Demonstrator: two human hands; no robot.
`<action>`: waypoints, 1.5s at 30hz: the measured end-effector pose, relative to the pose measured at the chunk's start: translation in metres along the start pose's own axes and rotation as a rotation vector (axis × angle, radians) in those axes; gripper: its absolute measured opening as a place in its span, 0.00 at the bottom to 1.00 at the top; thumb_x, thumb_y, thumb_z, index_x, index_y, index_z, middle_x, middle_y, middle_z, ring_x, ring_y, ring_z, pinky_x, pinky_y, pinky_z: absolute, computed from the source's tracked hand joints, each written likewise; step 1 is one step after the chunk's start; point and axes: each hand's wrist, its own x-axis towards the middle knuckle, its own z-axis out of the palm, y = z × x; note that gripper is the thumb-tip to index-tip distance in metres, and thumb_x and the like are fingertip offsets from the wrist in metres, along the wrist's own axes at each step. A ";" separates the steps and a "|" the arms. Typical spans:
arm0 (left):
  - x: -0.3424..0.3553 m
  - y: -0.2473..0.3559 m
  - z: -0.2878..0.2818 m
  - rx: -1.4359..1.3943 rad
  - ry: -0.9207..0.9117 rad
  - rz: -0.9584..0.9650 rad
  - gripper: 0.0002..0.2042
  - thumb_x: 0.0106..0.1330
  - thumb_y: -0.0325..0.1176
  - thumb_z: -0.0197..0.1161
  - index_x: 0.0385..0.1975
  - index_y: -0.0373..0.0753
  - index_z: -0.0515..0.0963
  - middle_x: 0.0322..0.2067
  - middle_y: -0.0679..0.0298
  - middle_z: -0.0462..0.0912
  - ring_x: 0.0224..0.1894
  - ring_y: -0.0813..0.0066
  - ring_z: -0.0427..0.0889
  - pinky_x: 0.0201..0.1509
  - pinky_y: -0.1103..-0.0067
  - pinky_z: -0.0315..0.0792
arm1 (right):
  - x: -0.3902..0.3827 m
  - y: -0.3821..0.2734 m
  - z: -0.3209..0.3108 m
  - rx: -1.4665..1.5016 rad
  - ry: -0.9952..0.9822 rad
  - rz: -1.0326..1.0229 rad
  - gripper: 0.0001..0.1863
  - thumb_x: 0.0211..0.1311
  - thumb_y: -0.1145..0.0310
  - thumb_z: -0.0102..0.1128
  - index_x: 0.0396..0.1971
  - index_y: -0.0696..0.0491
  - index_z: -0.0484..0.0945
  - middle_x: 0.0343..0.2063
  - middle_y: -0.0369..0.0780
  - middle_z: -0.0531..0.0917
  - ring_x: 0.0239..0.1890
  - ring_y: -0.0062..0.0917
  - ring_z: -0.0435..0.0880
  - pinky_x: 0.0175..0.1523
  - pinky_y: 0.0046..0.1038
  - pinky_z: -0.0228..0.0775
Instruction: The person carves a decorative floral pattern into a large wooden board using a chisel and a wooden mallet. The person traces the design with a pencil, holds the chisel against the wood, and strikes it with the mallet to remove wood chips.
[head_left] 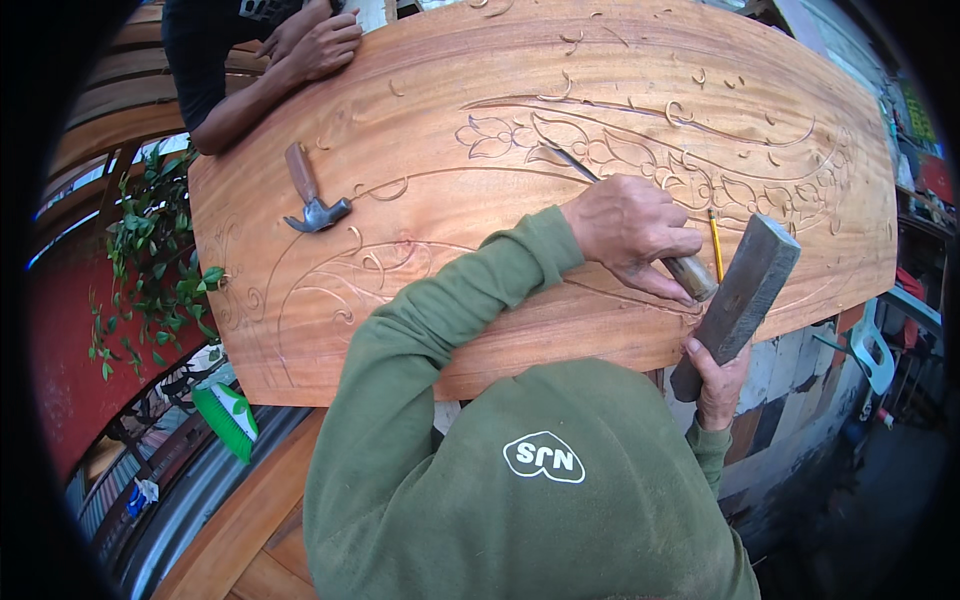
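My left hand is closed around a chisel, the handle's butt sticking out below the fingers. Its thin blade slants up and left, the tip at a carved leaf in the wooden panel. To the lower right, my right hand grips a dark, block-shaped wooden mallet. The mallet's head is raised close to the chisel's butt, with a small gap showing; any handle is hidden. A yellow pencil lies on the panel between chisel and mallet.
A claw hammer rests on the panel's left part. Curled wood shavings are scattered over carved lines. Another person's forearms lean on the far left edge. A leafy plant and green brush are at left.
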 end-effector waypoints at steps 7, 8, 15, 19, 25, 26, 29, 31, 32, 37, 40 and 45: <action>0.013 0.036 -0.005 -0.331 0.028 0.038 0.29 0.54 0.66 0.76 0.22 0.46 0.72 0.21 0.68 0.70 0.22 0.67 0.77 0.20 0.69 0.67 | 0.020 -0.006 0.016 -0.199 0.000 -0.107 0.50 0.56 0.72 0.80 0.78 0.57 0.63 0.64 0.42 0.80 0.63 0.27 0.80 0.67 0.30 0.73; 0.016 0.043 -0.004 -0.431 0.048 0.078 0.30 0.54 0.67 0.76 0.23 0.46 0.72 0.21 0.68 0.70 0.22 0.67 0.76 0.20 0.69 0.66 | 0.028 -0.009 0.019 -0.279 -0.026 -0.231 0.49 0.55 0.72 0.80 0.78 0.53 0.66 0.63 0.42 0.81 0.61 0.29 0.82 0.65 0.31 0.75; 0.031 0.098 -0.039 -0.680 0.040 0.228 0.34 0.55 0.74 0.69 0.22 0.43 0.72 0.20 0.65 0.74 0.23 0.63 0.79 0.23 0.69 0.69 | 0.066 -0.063 0.017 -1.293 -0.083 -0.807 0.46 0.50 0.69 0.81 0.72 0.26 0.77 0.47 0.43 0.81 0.43 0.40 0.84 0.47 0.39 0.79; 0.032 0.110 -0.048 -0.624 0.018 0.238 0.35 0.55 0.76 0.67 0.24 0.43 0.73 0.21 0.66 0.74 0.23 0.64 0.79 0.23 0.69 0.68 | 0.075 -0.054 0.010 -1.154 -0.068 -0.636 0.47 0.50 0.66 0.82 0.73 0.25 0.75 0.43 0.41 0.81 0.41 0.38 0.84 0.45 0.38 0.79; 0.013 0.100 -0.019 -0.517 -0.042 0.162 0.32 0.59 0.71 0.68 0.23 0.43 0.71 0.22 0.67 0.70 0.22 0.68 0.75 0.23 0.70 0.67 | 0.060 -0.033 0.025 -0.912 -0.046 -0.425 0.47 0.51 0.59 0.84 0.74 0.29 0.74 0.43 0.41 0.81 0.41 0.38 0.84 0.45 0.39 0.80; 0.011 0.101 -0.014 -0.521 -0.040 0.160 0.32 0.59 0.71 0.68 0.23 0.43 0.71 0.22 0.67 0.70 0.22 0.68 0.75 0.23 0.70 0.67 | 0.057 -0.030 0.028 -0.914 -0.048 -0.421 0.47 0.51 0.59 0.84 0.74 0.29 0.74 0.43 0.41 0.81 0.41 0.38 0.84 0.45 0.39 0.80; 0.011 0.103 -0.006 -0.550 -0.072 0.150 0.33 0.56 0.71 0.70 0.24 0.42 0.72 0.22 0.65 0.72 0.23 0.66 0.77 0.25 0.69 0.69 | 0.051 -0.026 0.032 -1.090 0.009 -0.543 0.46 0.51 0.56 0.83 0.74 0.32 0.75 0.44 0.43 0.81 0.41 0.38 0.84 0.45 0.38 0.80; 0.015 0.105 -0.005 -0.548 -0.126 0.133 0.33 0.56 0.71 0.70 0.25 0.42 0.74 0.21 0.64 0.74 0.23 0.65 0.78 0.25 0.68 0.70 | 0.052 -0.033 0.034 -1.171 -0.026 -0.713 0.45 0.51 0.55 0.83 0.73 0.33 0.77 0.47 0.45 0.82 0.42 0.40 0.84 0.45 0.38 0.80; 0.017 0.107 -0.004 -0.553 -0.128 0.135 0.33 0.56 0.71 0.70 0.25 0.42 0.74 0.21 0.64 0.74 0.23 0.65 0.78 0.25 0.68 0.70 | 0.052 -0.043 0.033 -1.225 0.013 -0.827 0.37 0.56 0.59 0.81 0.68 0.40 0.81 0.49 0.45 0.84 0.44 0.38 0.85 0.46 0.35 0.80; 0.029 0.115 0.004 -0.591 -0.286 0.152 0.33 0.57 0.72 0.69 0.27 0.41 0.76 0.22 0.63 0.77 0.24 0.63 0.81 0.25 0.67 0.74 | 0.055 -0.070 0.044 -0.187 -0.227 -0.234 0.18 0.66 0.70 0.76 0.54 0.56 0.87 0.46 0.42 0.88 0.45 0.23 0.88 0.48 0.24 0.81; 0.034 0.120 0.008 -0.628 -0.283 0.152 0.33 0.58 0.72 0.68 0.29 0.40 0.78 0.22 0.62 0.79 0.25 0.62 0.83 0.25 0.67 0.75 | 0.068 -0.075 0.060 -0.282 -0.415 -0.323 0.14 0.66 0.70 0.76 0.49 0.57 0.89 0.40 0.37 0.89 0.40 0.17 0.87 0.44 0.21 0.80; 0.036 0.124 0.004 -0.607 -0.324 0.146 0.33 0.59 0.71 0.67 0.30 0.40 0.79 0.22 0.62 0.79 0.25 0.62 0.83 0.26 0.67 0.75 | 0.082 -0.065 0.066 -0.319 -0.468 -0.284 0.11 0.67 0.70 0.76 0.46 0.57 0.89 0.36 0.36 0.88 0.36 0.17 0.85 0.41 0.22 0.79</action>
